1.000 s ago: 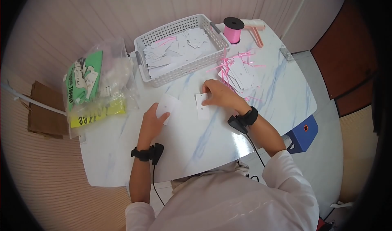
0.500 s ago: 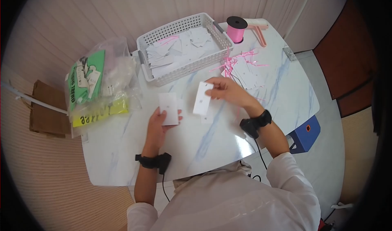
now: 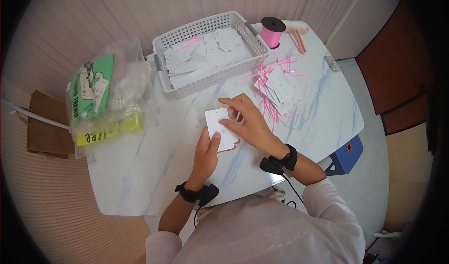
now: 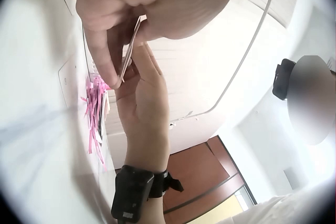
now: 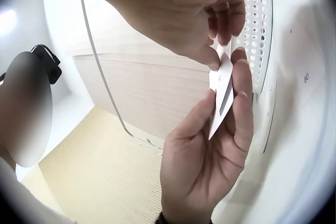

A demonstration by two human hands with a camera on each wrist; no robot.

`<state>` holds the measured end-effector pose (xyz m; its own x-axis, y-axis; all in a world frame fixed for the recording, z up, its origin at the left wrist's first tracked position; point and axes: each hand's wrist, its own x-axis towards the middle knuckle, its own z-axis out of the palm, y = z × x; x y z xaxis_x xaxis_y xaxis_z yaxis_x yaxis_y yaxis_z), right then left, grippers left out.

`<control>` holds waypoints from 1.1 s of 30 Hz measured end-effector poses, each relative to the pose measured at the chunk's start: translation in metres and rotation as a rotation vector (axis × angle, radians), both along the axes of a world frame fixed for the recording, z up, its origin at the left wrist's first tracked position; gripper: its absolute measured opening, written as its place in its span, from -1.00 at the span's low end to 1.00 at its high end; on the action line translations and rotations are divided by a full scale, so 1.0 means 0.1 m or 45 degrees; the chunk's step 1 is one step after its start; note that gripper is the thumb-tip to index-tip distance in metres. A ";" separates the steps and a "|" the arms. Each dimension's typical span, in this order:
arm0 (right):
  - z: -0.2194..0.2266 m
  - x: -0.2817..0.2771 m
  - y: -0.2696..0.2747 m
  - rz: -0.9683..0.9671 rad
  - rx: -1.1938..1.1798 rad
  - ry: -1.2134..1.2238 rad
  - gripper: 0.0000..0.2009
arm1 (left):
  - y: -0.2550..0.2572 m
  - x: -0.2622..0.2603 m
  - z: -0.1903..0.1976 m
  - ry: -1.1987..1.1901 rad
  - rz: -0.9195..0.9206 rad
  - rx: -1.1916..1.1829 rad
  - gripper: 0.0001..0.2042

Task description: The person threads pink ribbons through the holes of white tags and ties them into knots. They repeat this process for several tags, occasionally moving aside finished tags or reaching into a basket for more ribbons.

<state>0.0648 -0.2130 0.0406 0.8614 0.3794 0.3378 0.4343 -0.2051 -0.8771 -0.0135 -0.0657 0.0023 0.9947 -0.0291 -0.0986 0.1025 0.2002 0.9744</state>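
Observation:
In the head view my left hand [image 3: 206, 156] holds a small bundle of white paper tags [image 3: 219, 135], its thumb across the front and its fingers behind. The top tag has a small punched hole and tiny print; lower edges stick out at the bottom right. My right hand [image 3: 255, 128] is at the bundle's upper right, thumb on the top tag, index finger lifted over its upper edge, other fingers curled. Seen edge-on in the right wrist view, the tags [image 5: 224, 85] stand slightly apart between both hands. Another white tag [image 4: 67, 71] lies on the table.
A grey perforated basket [image 3: 215, 79] of white tags stands at the back. Right of it are a pink ribbon spool [image 3: 271, 37], a pink-handled tool [image 3: 299, 42] and a pile of tags with pink ribbons [image 3: 280, 86]. Clear bags with green packaging [image 3: 100, 91] lie at the left.
The right hand picked a tag up off the table and brought it left onto the tags in the left hand. The left hand has moved right, and the two hands now meet.

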 end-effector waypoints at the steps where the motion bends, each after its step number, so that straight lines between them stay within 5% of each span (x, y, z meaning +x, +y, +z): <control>1: -0.02 0.01 -0.01 0.001 -0.003 0.003 -0.63 | 0.01 -0.01 -0.03 0.003 0.001 -0.003 -0.63; 4: -0.01 0.03 -0.01 0.073 -0.091 -0.142 -0.61 | 0.03 -0.02 -0.05 -0.054 0.019 0.156 -0.63; 6: 0.12 -0.01 0.00 0.237 0.028 0.610 -0.62 | -0.02 -0.06 0.06 0.007 0.170 -0.086 -0.70; 21: -0.08 -0.06 0.00 0.164 0.146 0.356 -0.78 | -0.06 -0.08 0.24 -0.018 0.067 0.053 -0.68; 33: -0.04 -0.07 -0.02 0.183 0.263 0.529 -0.83 | -0.06 -0.12 0.24 -0.067 -0.012 0.038 -0.70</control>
<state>0.0575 -0.2148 0.0370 0.8832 0.4654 0.0573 0.0501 0.0279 -0.9984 -0.0259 -0.0716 0.0266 0.9982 -0.0365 -0.0474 0.0530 0.1699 0.9840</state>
